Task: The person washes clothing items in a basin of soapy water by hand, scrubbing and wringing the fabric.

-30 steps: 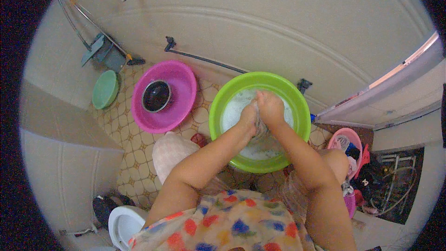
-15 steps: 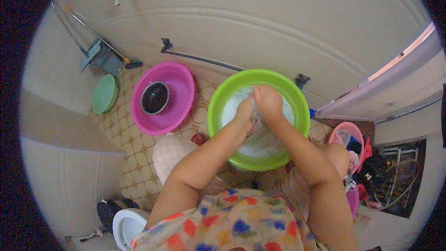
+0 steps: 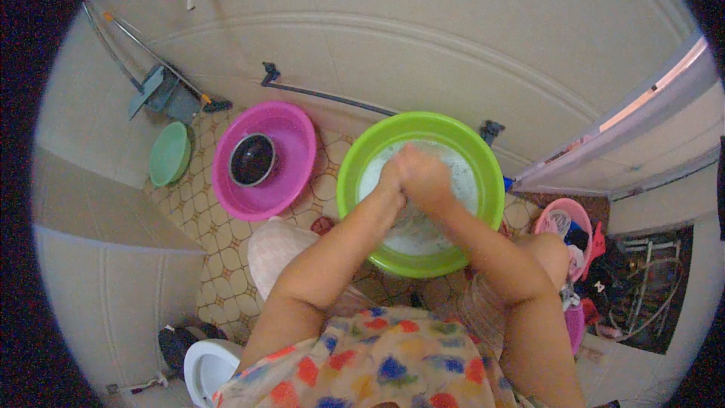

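Observation:
In front of me a lime-green basin (image 3: 346, 181) holds sudsy water (image 3: 411, 240). My left hand (image 3: 390, 185) and my right hand (image 3: 423, 181) are pressed together over its middle. The fingers of both are closed in on each other, and the right is smeared by motion. Whatever lies between them is hidden. Under my wrists a greyish, cloth-like patch shows in the water, too blurred to name.
A pink basin (image 3: 298, 174) with a dark-filled bowl (image 3: 252, 159) inside stands left, beside a small green basin (image 3: 170, 154). Laundry fills a pink tub (image 3: 568, 208) at right. A pipe (image 3: 332, 96) runs along the wall; a toilet (image 3: 210, 370) is lower left.
Both hands have shifted slightly left over the green basin, still pressed together. The right hand has become more blurred. The basins have stayed in place.

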